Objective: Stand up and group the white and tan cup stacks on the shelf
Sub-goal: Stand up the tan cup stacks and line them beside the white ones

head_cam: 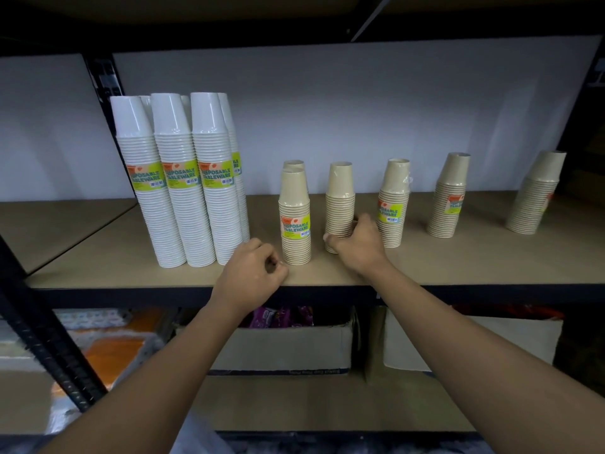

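Reaching in over the front edge of the shelf (458, 267) come both bare arms, and the right hand (358, 245) has its grip: fingers and thumb wrapped round the lower part of the second tan stack (340, 194), which stands upright on the board. The left hand (252, 273) sits low near the shelf's front edge, fingers curled in toward the palm with nothing visible inside them, knuckles just beside the base of the first tan stack (295, 208); whether it actually touches that stack I cannot tell. That first one wears a green and yellow label facing out (another tan top peeks up right behind it). Over on the left, the white cup stacks (183, 198) stand tall and packed tight together, labels forward, more of them tucked in behind. To the right the tan ones are strung out: the third tan stack (393, 204) just beside the right hand, the fourth tan stack (448, 198) well apart from it, and the fifth tan stack (533, 198) far out toward the right post, all of them on their bases. Below the shelf a cardboard box (288, 345) sits on the lower level with purple packets showing at its top.
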`<state>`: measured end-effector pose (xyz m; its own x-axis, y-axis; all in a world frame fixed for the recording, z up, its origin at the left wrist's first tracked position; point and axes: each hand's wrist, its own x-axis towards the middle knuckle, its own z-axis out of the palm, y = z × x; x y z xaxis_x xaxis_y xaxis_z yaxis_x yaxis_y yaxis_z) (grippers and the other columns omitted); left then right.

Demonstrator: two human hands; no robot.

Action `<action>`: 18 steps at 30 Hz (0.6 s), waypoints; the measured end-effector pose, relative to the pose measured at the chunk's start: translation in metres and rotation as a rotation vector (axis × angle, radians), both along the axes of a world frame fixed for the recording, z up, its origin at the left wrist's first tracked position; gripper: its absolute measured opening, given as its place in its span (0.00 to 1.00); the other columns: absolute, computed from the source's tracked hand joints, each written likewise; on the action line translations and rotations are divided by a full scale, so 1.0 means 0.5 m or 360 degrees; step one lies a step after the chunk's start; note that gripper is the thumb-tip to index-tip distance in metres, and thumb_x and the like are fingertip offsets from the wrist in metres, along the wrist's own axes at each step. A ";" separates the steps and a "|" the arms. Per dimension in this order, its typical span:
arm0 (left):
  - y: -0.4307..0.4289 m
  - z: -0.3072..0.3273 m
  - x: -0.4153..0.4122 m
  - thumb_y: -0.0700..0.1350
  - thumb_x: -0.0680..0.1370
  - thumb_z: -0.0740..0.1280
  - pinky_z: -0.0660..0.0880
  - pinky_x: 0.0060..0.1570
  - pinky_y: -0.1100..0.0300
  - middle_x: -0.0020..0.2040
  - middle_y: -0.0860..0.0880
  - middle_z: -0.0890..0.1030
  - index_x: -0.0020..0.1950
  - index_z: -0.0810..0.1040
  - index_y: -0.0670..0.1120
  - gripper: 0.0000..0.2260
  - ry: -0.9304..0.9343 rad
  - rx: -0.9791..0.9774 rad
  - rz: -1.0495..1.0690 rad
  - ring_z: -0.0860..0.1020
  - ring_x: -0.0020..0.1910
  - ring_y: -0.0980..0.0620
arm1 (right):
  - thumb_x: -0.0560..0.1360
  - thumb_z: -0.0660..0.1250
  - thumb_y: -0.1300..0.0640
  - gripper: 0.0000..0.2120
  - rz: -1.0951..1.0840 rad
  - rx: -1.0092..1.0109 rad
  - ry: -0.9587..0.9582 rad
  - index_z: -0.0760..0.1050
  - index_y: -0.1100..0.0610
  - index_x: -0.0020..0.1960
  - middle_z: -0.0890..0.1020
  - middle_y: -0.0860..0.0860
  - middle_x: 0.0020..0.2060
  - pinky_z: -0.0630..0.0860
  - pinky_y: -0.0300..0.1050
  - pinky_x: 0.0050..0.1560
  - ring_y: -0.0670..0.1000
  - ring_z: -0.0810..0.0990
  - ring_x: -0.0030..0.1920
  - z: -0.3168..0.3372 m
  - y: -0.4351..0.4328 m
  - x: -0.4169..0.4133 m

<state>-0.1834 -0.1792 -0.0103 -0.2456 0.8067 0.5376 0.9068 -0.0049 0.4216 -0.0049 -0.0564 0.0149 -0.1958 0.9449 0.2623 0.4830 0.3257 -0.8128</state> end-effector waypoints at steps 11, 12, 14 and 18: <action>0.001 -0.002 -0.003 0.49 0.75 0.69 0.68 0.44 0.60 0.42 0.53 0.74 0.39 0.77 0.48 0.07 0.0019 0.0005 -0.0010 0.71 0.46 0.54 | 0.60 0.77 0.48 0.54 0.0086 -0.0119 0.0128 0.52 0.55 0.78 0.71 0.54 0.69 0.72 0.55 0.66 0.54 0.73 0.66 0.007 0.002 0.003; 0.001 -0.001 -0.002 0.49 0.75 0.69 0.69 0.44 0.60 0.42 0.53 0.74 0.39 0.77 0.47 0.07 0.0019 0.0007 -0.0011 0.72 0.46 0.54 | 0.59 0.76 0.47 0.53 0.0100 -0.0111 0.0133 0.53 0.55 0.78 0.71 0.53 0.68 0.73 0.55 0.66 0.54 0.73 0.66 0.009 0.002 0.002; 0.001 -0.001 -0.002 0.49 0.74 0.69 0.69 0.44 0.59 0.42 0.53 0.74 0.39 0.77 0.47 0.07 0.0018 0.0009 -0.0010 0.71 0.45 0.54 | 0.63 0.76 0.50 0.50 0.0150 -0.0118 0.0167 0.54 0.55 0.78 0.73 0.52 0.67 0.74 0.53 0.64 0.53 0.75 0.64 0.013 0.005 0.002; 0.002 -0.002 -0.002 0.49 0.74 0.69 0.67 0.43 0.60 0.41 0.53 0.74 0.39 0.77 0.47 0.07 0.0020 0.0011 -0.0004 0.71 0.45 0.54 | 0.66 0.77 0.52 0.48 0.0139 -0.0066 0.0129 0.54 0.55 0.78 0.73 0.53 0.67 0.73 0.54 0.65 0.54 0.75 0.64 0.003 0.011 0.001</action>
